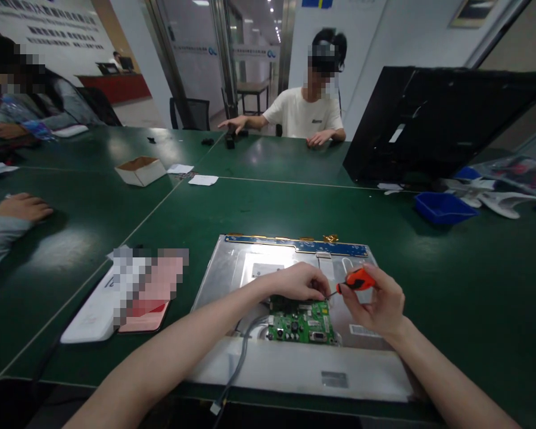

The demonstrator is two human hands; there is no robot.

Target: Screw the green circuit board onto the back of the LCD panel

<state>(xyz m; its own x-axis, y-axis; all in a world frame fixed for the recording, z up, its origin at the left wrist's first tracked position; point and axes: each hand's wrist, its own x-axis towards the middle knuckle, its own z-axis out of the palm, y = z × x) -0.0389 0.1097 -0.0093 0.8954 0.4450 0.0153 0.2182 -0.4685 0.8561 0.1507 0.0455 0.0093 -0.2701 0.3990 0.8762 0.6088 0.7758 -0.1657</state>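
My right hand (pixel 384 301) grips a screwdriver (pixel 360 279) with an orange and black handle. Its thin shaft slants down to the left, with the tip by the upper right corner of a green circuit board (pixel 301 325). At that corner my left hand (pixel 301 281) has its fingers curled together beside the tip; whatever they pinch is hidden. The board sits on the metal back of a flat display panel (pixel 232 280), which lies on the table. Along the panel's far edge runs a narrow blue circuit strip (pixel 290 243). A grey cable (pixel 243 351) trails from the board's left side over the near edge.
Left of the panel lie a white case-like object (pixel 89 316) and a pink phone-like object (pixel 149 322). A small open box (pixel 141 171) stands farther back. At the right are a blue tray (pixel 445 207) and a large black screen (pixel 438 125). A person (pixel 310 113) sits opposite.
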